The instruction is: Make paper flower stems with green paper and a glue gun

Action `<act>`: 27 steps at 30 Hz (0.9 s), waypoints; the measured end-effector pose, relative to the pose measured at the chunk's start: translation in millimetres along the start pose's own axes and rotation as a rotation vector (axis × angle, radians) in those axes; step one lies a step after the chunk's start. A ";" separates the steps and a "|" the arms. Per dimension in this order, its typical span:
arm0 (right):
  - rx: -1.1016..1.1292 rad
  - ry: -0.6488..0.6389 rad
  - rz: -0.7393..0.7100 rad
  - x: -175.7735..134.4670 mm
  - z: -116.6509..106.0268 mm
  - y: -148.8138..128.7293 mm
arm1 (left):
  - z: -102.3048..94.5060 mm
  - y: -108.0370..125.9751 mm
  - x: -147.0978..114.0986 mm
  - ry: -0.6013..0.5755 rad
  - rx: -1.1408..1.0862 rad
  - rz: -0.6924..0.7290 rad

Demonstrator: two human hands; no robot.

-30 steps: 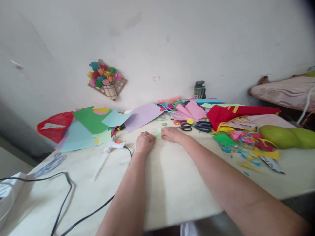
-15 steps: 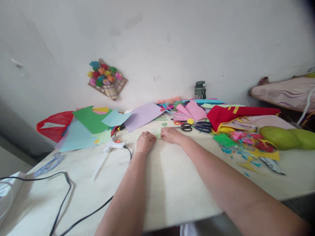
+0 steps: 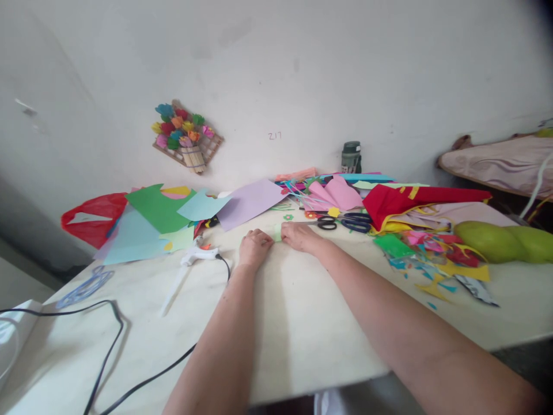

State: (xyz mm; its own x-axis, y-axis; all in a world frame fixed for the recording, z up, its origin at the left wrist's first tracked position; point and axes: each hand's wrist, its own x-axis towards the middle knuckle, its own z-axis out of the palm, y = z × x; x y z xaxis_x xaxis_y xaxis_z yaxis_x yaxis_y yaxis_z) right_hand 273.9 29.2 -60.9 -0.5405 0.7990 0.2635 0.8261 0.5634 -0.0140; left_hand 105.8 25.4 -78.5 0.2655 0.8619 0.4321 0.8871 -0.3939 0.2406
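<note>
Between my two hands lies a small piece of pale green paper (image 3: pixel 277 233), mostly covered by fingers. My left hand (image 3: pixel 254 248) is closed on its left end, fingertips pressed down at the table. From the other side my right hand (image 3: pixel 297 236) grips the right end with bent fingers. Just beyond the right hand rest scissors with black handles (image 3: pixel 327 223), and another pair with dark blue handles (image 3: pixel 356 222). A white glue gun (image 3: pixel 201 255) lies left of my left hand, its cord running beside the wrist.
Coloured paper sheets (image 3: pixel 250 203) spread along the wall. A red cloth (image 3: pixel 401 202), paper scraps (image 3: pixel 436 276) and green fruit-like shapes (image 3: pixel 503 242) sit at right. A black cable (image 3: pixel 116 334) crosses the left side. A dark green bottle (image 3: pixel 351 158) stands at the back.
Both hands keep almost the same place and hold on the pale green paper. The view has shifted very slightly; nothing else has visibly moved.
</note>
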 end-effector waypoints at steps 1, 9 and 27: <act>0.008 0.014 -0.005 0.0 2.0 0.9 | 0.4 -0.1 0.4 0.000 -0.001 -0.003; 0.072 0.071 -0.022 4.5 17.0 9.1 | 2.4 1.1 2.0 0.011 -0.004 0.004; 0.156 0.016 0.113 6.6 13.6 11.3 | 3.3 4.2 2.9 -0.025 -0.004 -0.115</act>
State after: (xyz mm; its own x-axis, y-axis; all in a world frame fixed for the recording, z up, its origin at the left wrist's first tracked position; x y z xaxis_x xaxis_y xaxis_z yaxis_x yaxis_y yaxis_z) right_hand 277.5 43.7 -72.4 -0.4419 0.8563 0.2675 0.8459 0.4970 -0.1935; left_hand 111.5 27.3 -79.1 0.1715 0.9093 0.3792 0.9109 -0.2929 0.2905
